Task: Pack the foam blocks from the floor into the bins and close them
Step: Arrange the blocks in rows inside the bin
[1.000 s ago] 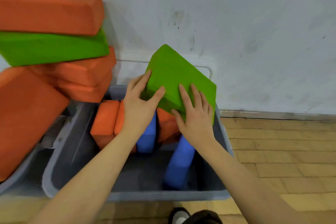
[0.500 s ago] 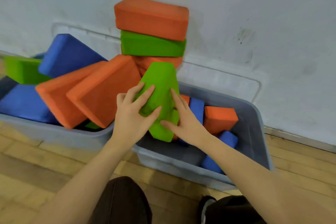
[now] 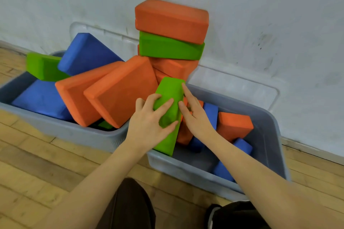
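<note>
Over the right grey bin [image 3: 268, 135], both hands work one green foam block [image 3: 170, 98], standing on end at the bin's left edge. Left hand [image 3: 149, 126] curls its fingers round the block's near face; right hand [image 3: 195, 115] lies flat against its right side, fingers straight. Alongside, the left grey bin [image 3: 65, 130] brims with orange, blue and green blocks.

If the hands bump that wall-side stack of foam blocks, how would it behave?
Likely topples: the stack's orange top block overhangs a skewed green foam block. Probably light and harmless, being foam. The left hand works beside its base.
</note>
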`<state>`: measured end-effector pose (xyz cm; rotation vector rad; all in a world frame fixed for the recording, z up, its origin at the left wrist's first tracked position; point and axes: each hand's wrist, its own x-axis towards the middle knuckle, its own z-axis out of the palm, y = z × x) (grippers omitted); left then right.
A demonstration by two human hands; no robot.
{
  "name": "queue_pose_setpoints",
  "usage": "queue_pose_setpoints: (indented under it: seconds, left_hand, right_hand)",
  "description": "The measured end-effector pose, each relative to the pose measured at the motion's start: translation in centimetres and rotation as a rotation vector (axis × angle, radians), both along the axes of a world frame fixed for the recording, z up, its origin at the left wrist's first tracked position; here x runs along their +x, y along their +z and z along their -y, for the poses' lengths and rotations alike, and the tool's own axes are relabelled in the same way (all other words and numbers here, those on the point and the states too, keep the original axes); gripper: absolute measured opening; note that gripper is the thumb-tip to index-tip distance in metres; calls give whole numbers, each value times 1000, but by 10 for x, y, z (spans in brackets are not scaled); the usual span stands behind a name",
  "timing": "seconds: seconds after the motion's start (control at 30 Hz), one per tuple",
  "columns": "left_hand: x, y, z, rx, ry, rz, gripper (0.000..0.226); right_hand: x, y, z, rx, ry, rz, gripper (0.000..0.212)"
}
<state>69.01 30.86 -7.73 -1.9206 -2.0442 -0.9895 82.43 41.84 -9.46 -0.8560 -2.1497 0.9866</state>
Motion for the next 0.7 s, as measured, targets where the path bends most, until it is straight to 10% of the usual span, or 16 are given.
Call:
queue_pose_setpoints:
  seconds: [0.27, 0.5, 0.7]
  left_hand:
    - [-6, -86, 0, -225, -108, 99, 73]
    - [4, -92, -25, -367, -163, 491, 89]
    - [13, -86, -39, -293, -120, 262, 92]
  right_hand:
    - [13, -66, 3, -89, -20, 129, 49]
    - [22, -97, 0, -172, -110, -150, 44]
    - [31, -98, -2, -241, -121, -217, 49]
